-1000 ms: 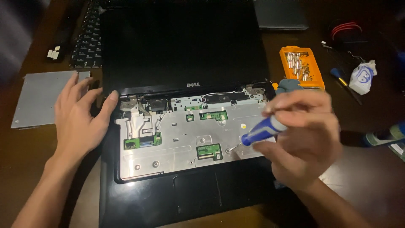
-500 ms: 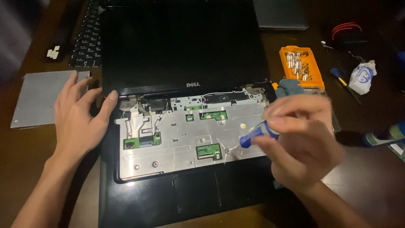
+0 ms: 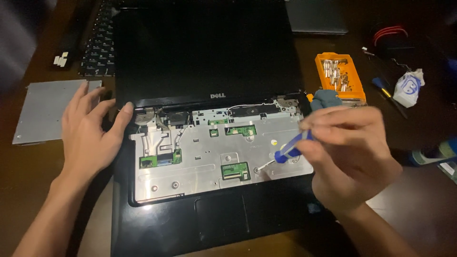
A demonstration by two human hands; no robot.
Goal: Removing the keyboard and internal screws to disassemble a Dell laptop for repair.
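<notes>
A black laptop (image 3: 209, 62) lies open flat on the brown table, its keyboard removed so the silver metal plate (image 3: 200, 162) with small green circuit boards shows. My right hand (image 3: 352, 157) grips a blue-handled screwdriver (image 3: 291, 146); its tip rests on the plate to the right of the lower green board. My left hand (image 3: 90, 133) lies flat, fingers spread, on the laptop's left edge beside the left hinge.
The detached keyboard (image 3: 97, 43) lies at the back left. A grey metal cover plate (image 3: 45, 109) sits left of my hand. An orange bit case (image 3: 340, 76) and a white cloth bundle (image 3: 408, 89) are at the right. Red cables (image 3: 390, 33) lie behind them.
My right hand with the screwdriver has shifted slightly left and down along the plate. My left hand has stayed put.
</notes>
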